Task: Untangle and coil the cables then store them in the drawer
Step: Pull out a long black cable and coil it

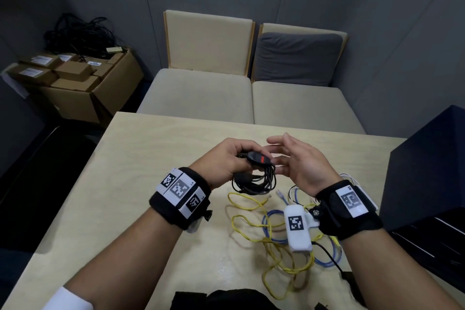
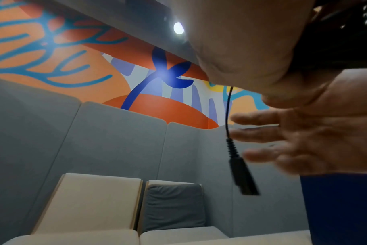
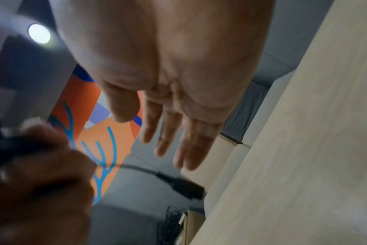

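Centre of the head view: left hand (image 1: 227, 158) grips a coiled bundle of thin black cable (image 1: 254, 181), round glossy loops hanging below the fist, above the pale wood-grain table (image 1: 141, 158). An oval black inline switch with a red stripe (image 1: 259, 158) sits on top of the fist. A loose cable end with a ribbed strain relief and a blocky black plug (image 2: 244, 179) dangles from the fingers in the left wrist view; blurred, so plug type is unclear.

Right hand (image 1: 299, 161) is just right of the bundle, palm turned toward it, fingers (image 3: 168, 131) straight and spread, holding nothing; whether the fingertips touch the cable I can't tell.

Lower centre on the table: thin yellow cable (image 1: 251, 224) and blue cable (image 1: 324, 259) lie in loose tangled loops. Dark boxy cabinet (image 1: 427, 171) at right edge. Beige cushioned seats (image 1: 201, 93) beyond the table; cardboard boxes (image 1: 75, 78) upper left.
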Demonstrator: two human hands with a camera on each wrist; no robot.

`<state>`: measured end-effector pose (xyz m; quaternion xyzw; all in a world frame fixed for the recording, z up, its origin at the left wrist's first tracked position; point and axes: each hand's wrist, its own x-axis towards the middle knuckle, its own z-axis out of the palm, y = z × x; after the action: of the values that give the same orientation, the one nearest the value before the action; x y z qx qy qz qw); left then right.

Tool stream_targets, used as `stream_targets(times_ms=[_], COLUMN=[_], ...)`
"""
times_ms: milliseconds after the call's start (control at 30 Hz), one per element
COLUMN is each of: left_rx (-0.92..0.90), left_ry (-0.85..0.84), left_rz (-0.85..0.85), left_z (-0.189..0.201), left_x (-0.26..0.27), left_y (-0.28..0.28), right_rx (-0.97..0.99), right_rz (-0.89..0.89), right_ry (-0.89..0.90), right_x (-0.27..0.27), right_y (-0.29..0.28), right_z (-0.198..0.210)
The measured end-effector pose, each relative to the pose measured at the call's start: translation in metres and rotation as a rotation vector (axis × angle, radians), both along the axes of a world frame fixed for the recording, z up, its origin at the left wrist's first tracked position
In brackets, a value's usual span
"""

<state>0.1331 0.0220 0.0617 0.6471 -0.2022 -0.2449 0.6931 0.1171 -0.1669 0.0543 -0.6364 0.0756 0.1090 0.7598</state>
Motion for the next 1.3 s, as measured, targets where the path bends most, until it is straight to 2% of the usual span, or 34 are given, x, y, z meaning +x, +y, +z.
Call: stream_targets(times_ms=[167, 300, 400, 567, 667, 767, 867, 967, 1067, 1133, 1200, 1300], left_rx=[-0.071, -0.054, -0.045, -0.057, -0.033, -0.019, 0.092, 0.205, 0.248, 0.255, 0.252, 0.185], left_ry=[0.043, 0.047, 0.089, 0.186, 0.183, 0.194, 0.115, 0.007, -0.060, -0.098, -0.152, -0.211], left_rz=[-0.084, -0.041, 0.149, 0.488, 0.578, 0.628, 0.661, 0.688, 0.695, 0.679, 0.635, 0.575], left_z=[0.008, 0.008, 0.003, -0.014, -0.019, -0.023, -0.030, -0.034, -0.030, -0.024, -0.017, -0.007], left_x=[-0.003, 0.001, 0.009, 0.017, 0.019, 0.022, 0.022, 0.022, 0.023, 0.021, 0.013, 0.002], left_y=[-0.010, -0.005, 0.003, -0.005, -0.011, -0.009, -0.009, -0.011, -0.011, -0.013, -0.017, -0.023], right_rx=[-0.105, -0.058, -0.115, -0.310, -0.432, -0.466, -0.476, -0.457, -0.578, -0.726, -0.769, -0.810], right_rz=[0.180, 0.147, 0.086, 0.094, 0.042, 0.017, 0.053, 0.163, 0.287, 0.240, 0.131, 0.080], right_ry=[-0.215, -0.144, -0.043, -0.114, -0.169, -0.199, -0.222, -0.272, -0.328, -0.440, -0.541, -0.528], right_x=[-0.005, -0.005, -0.005, -0.012, -0.012, -0.015, -0.020, -0.026, -0.026, -0.022, -0.014, -0.007], right_y=[0.020, 0.027, 0.016, 0.016, 0.014, 0.007, 0.007, 0.013, 0.013, 0.014, 0.017, 0.026], right_z=[-0.019, -0.027, -0.029, -0.025, -0.022, -0.017, -0.013, -0.005, 0.008, 0.015, 0.018, 0.016])
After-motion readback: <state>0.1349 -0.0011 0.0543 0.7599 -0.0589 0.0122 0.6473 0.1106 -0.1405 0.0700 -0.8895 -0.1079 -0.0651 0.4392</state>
